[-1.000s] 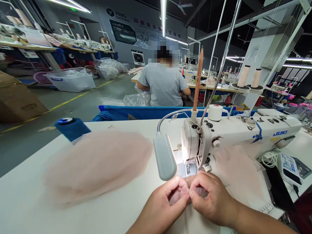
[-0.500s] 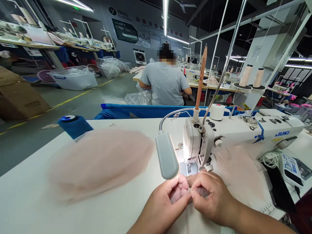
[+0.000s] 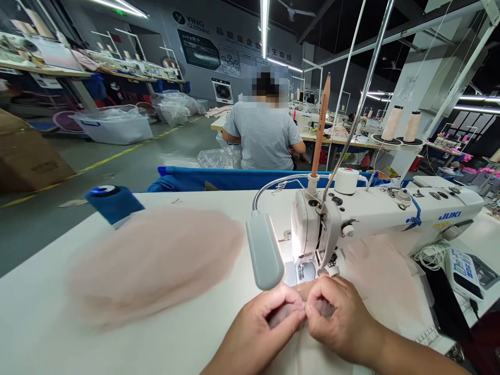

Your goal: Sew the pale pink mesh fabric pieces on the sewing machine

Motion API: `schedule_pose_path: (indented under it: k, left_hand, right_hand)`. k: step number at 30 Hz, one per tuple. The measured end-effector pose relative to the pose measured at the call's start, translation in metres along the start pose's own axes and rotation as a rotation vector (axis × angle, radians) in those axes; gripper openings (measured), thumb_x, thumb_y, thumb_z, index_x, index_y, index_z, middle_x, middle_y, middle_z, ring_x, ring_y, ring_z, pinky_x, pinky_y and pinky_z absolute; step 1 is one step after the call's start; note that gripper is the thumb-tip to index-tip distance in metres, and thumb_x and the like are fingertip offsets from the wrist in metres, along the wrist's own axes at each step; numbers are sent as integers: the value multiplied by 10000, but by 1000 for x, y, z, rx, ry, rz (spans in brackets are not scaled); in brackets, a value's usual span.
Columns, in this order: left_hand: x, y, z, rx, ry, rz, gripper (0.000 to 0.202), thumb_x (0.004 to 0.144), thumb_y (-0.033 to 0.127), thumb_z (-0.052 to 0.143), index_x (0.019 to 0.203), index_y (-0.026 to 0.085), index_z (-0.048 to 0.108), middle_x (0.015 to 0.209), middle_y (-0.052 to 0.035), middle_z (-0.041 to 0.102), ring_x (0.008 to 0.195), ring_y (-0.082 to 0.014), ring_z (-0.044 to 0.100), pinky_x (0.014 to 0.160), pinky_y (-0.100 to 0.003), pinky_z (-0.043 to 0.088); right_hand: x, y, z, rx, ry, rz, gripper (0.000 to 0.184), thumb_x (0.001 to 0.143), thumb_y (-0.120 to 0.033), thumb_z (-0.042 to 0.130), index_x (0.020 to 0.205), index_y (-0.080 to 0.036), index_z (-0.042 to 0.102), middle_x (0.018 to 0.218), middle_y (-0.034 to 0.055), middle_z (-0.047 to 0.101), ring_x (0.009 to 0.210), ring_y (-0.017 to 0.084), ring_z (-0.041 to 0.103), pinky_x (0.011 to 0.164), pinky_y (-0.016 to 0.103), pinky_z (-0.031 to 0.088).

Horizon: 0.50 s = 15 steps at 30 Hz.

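My left hand (image 3: 262, 327) and my right hand (image 3: 339, 319) meet at the front of the white table, both pinched on a small piece of sheer pink fabric (image 3: 297, 350) just in front of the needle area of the white JUKI sewing machine (image 3: 375, 214). Fingertips of both hands touch at the fabric's edge. The grey lamp head (image 3: 264, 251) on a gooseneck hangs just above my left hand. A large pile of the same pink mesh pieces (image 3: 156, 260) lies on the table to the left.
A blue thread cone (image 3: 114, 202) lies at the table's back left. More pink fabric (image 3: 383, 278) rests under the machine arm; a control box (image 3: 464, 271) sits at the right. A person in a grey shirt (image 3: 264, 134) sits at another table behind.
Both hands stay pinched on the fabric, shifting only slightly; the view has wobbled a little.
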State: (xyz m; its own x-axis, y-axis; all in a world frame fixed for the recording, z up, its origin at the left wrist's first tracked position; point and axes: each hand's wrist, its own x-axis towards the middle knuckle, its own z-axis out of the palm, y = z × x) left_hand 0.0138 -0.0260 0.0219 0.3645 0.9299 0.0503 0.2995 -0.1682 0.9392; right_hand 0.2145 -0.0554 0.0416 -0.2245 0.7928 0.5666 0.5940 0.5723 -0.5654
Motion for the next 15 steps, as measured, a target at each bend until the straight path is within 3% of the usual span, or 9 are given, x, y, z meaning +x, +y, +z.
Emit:
schedule_pose_path:
  k: [7, 9, 11, 15]
  left_hand:
    - [1, 2, -3, 9, -6, 15, 377, 901, 568, 679, 727, 239, 736, 750, 5, 692, 715, -200, 609, 654, -273, 464]
    - [1, 5, -3, 8, -2, 12, 385, 895, 579, 691, 720, 239, 733, 750, 9, 687, 707, -195, 594, 647, -269, 454]
    - [1, 8, -4, 9, 0, 10, 386, 882, 584, 707, 709, 239, 729, 744, 14, 675, 696, -188, 575, 636, -263, 441]
    - [0, 9, -4, 13, 5, 10, 376, 870, 566, 710, 688, 237, 715, 726, 18, 655, 701, -190, 576, 641, -259, 444]
  right_hand:
    - [2, -3, -5, 55, -39, 60, 110, 884, -162, 596, 843, -251, 545, 735, -37, 575, 675, 167, 551, 680, 283, 437]
    - [3, -5, -9, 130, -117, 135, 42, 917, -244, 640, 931, -247, 601, 805, -23, 608, 731, 179, 569, 714, 292, 454]
    - [4, -7, -13, 184, -185, 233, 133, 906, -311, 701, 998, -244, 634, 874, -5, 633, 796, 196, 577, 750, 307, 462]
    - [6, -11, -15, 248, -262, 423, 171, 865, -315, 754, 990, -244, 662, 911, 6, 630, 872, 217, 564, 778, 319, 457]
